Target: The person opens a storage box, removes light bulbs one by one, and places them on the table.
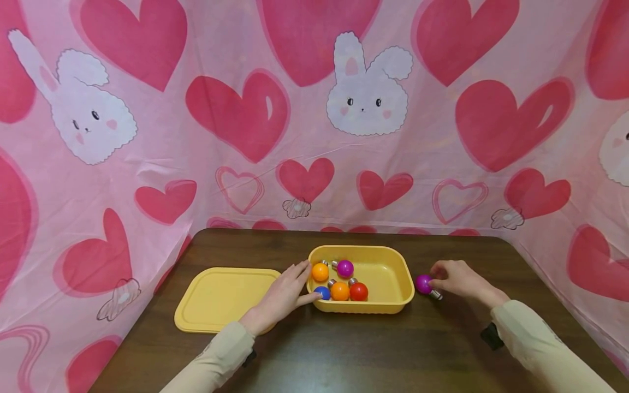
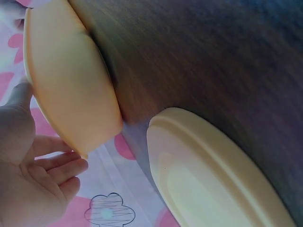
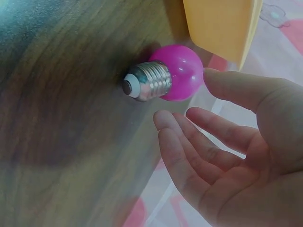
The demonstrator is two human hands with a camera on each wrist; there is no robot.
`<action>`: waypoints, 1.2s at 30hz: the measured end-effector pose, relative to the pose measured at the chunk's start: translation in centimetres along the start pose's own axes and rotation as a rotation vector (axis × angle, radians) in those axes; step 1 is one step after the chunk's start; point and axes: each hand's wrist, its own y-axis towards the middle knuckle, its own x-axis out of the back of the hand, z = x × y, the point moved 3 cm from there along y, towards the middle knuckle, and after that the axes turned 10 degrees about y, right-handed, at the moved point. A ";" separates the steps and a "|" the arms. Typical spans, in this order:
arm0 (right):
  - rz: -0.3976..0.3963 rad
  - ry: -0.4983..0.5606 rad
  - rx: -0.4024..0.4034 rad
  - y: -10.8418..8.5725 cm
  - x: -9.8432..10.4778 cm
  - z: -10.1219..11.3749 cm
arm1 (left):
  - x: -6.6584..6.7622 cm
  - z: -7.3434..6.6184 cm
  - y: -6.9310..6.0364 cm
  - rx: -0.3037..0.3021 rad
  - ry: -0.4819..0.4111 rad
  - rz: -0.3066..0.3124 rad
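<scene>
A yellow box [image 1: 388, 308] holds several coloured bulbs: two orange, one red [image 1: 358, 292], one blue [image 1: 321, 293] and one purple [image 1: 345, 268]. My left hand [image 1: 282, 292] rests on the box's left rim, fingers extended and thumb at the near-left corner; the left wrist view shows its fingers at the box wall [image 2: 75, 90]. Right of the box, another purple bulb [image 1: 423, 284] lies on the table, metal base toward the near right. My right hand [image 1: 459, 279] is beside it, thumb at the glass and fingers loosely bent, not closed round the bulb [image 3: 180, 73].
A yellow lid [image 1: 223, 297] lies flat on the dark wooden table [image 1: 344, 355], left of the box and partly under my left forearm. Pink cloth [image 1: 304, 136] with hearts and rabbits hangs behind the table and along its sides.
</scene>
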 end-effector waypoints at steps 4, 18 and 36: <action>-0.013 -0.011 0.007 0.0 0.5 0.4 | 0.0 0.0 0.1 -0.009 0.010 -0.013; -0.019 -0.041 0.124 1.3 1.6 4.2 | 0.1 0.2 0.0 0.021 -0.028 0.013; 0.066 -0.033 0.180 2.9 -1.1 9.7 | 0.0 0.0 0.0 0.007 -0.015 0.005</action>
